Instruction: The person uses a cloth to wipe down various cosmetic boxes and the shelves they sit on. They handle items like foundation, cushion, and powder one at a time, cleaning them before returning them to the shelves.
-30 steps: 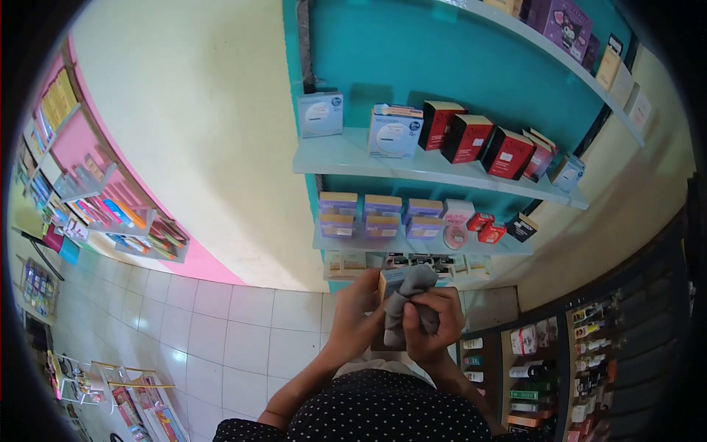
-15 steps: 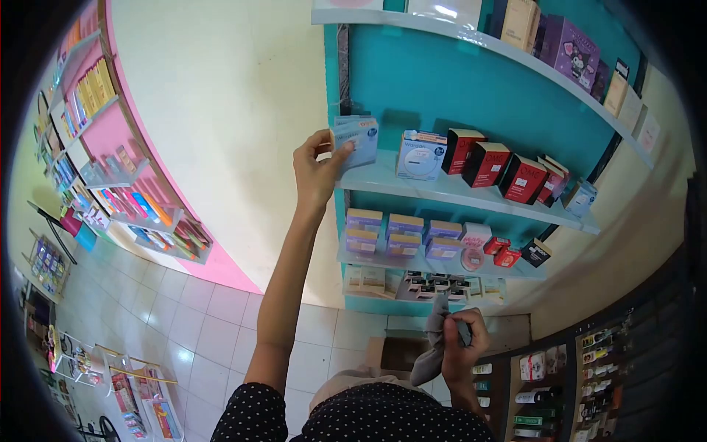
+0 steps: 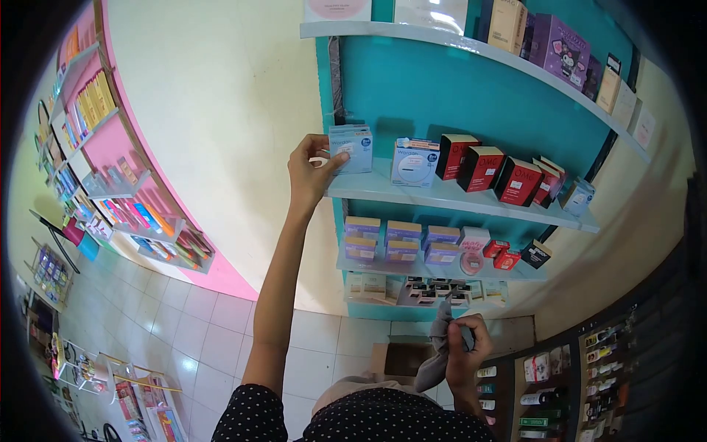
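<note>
My left hand [image 3: 311, 171] grips a light blue Wardah box [image 3: 352, 147] at the left end of the middle shelf, thumb across its front. Behind that box the tops of similar blue boxes show. Lower down, near my body, my right hand [image 3: 465, 350] is closed around a bunched grey cloth [image 3: 436, 353] that hangs from the fingers. To the right of the held box stands another light blue box with a round window [image 3: 415, 163]. Beside it are several black and red OMG boxes [image 3: 482, 169].
The white middle shelf [image 3: 383, 188] sits under an upper shelf [image 3: 442, 38] bearing a purple box [image 3: 561, 48]. Purple boxes [image 3: 403, 241] line the shelf below. An open cardboard box [image 3: 401, 359] is on the tiled floor. Bottle racks [image 3: 541, 368] stand at lower right, a pink display [image 3: 121, 147] at left.
The blue box in my left hand has turned to face forward and now stands upright, lined up at the shelf's left end. My right hand still holds the cloth.
</note>
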